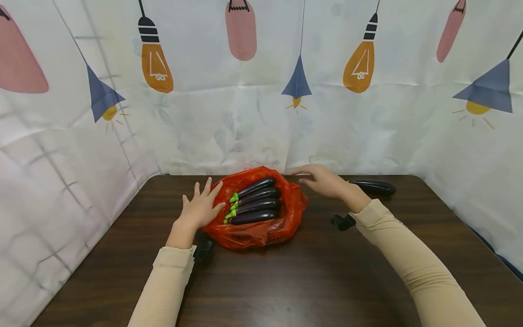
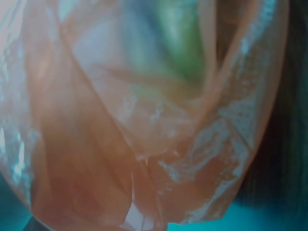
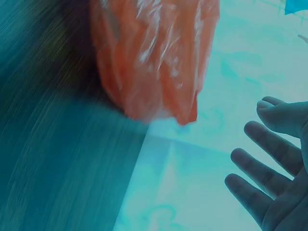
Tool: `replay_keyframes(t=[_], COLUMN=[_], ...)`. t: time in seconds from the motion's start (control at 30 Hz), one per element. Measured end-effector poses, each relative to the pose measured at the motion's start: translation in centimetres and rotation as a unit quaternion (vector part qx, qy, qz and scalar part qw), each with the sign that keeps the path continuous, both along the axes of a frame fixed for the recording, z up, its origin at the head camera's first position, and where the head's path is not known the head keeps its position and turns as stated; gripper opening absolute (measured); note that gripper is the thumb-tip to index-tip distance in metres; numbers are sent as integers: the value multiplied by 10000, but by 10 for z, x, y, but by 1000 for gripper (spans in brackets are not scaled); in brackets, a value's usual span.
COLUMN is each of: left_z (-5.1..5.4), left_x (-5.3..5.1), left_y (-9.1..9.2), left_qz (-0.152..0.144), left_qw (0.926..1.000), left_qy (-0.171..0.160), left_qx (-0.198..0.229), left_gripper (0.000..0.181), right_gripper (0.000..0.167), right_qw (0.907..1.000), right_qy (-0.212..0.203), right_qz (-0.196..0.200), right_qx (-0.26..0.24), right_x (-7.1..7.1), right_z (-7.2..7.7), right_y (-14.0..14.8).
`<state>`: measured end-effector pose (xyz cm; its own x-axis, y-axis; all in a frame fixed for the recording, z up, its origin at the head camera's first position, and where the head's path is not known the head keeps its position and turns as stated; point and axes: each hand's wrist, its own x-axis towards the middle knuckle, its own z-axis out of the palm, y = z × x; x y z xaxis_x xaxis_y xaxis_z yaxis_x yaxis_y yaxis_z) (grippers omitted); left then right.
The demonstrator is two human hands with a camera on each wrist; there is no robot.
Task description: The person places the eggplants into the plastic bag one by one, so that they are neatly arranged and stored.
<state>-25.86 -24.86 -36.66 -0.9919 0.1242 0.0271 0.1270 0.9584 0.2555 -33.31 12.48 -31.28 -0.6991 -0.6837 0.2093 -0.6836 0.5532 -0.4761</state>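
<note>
A red plastic bag (image 1: 259, 238) lies with its mouth wide on the table, several dark eggplants (image 1: 257, 205) with green stems side by side inside it. At the bag's left edge is my left hand (image 1: 199, 206), fingers spread, with nothing gripped. My right hand (image 1: 320, 180) hovers just beyond the bag's right rim, its fingers loosely extended and holding nothing. In the right wrist view the right hand (image 3: 274, 163) is apart from the bag (image 3: 154, 62). The left wrist view shows only the bag's film (image 2: 82, 159) and a blurred green stem (image 2: 180, 43).
One more eggplant (image 1: 373, 186) lies on the dark wooden table (image 1: 278, 290) behind my right forearm, near the far right. A white patterned curtain (image 1: 261, 127) hangs along the table's back edge. Dark wrist devices (image 1: 343, 222) sit at both wrists.
</note>
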Motion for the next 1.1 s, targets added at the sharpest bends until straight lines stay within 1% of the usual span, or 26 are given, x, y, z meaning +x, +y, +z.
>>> replay_keyframes(t=[0.13,0.33,0.47,0.63,0.8,0.93,1.1], left_z=[0,0,0,-1,0,1,2], left_x=[1,2,1,-1,-1,-1,0], left_y=[-1,-1,-1,-1,-1,-1,0], left_qz=[8,23,11,-33,-36,-40,-41], left_qw=[10000,10000,10000,10000,10000,10000,10000], left_qy=[-2,-26,-13,14,34,47,34], left_qx=[18,34,34,12,-4,5,26], left_gripper=[74,74,74,74,74,74,74], right_gripper=[37,38,38,38,41,42,43], right_qw=[9999,9991,9976,9944,9908,9872,9847], right_qy=[45,252,331,473,493,592,573], right_qz=[-120,-331,-604,-939,-1246,-1456,-1606], right_qx=[-28,-24,-31,54,197,287,365], right_x=[0,-2,-1,3,6,6,1], right_z=[-3,-10,-14,-18,-20,-21,-26], right_y=[12,36,54,75,93,106,120])
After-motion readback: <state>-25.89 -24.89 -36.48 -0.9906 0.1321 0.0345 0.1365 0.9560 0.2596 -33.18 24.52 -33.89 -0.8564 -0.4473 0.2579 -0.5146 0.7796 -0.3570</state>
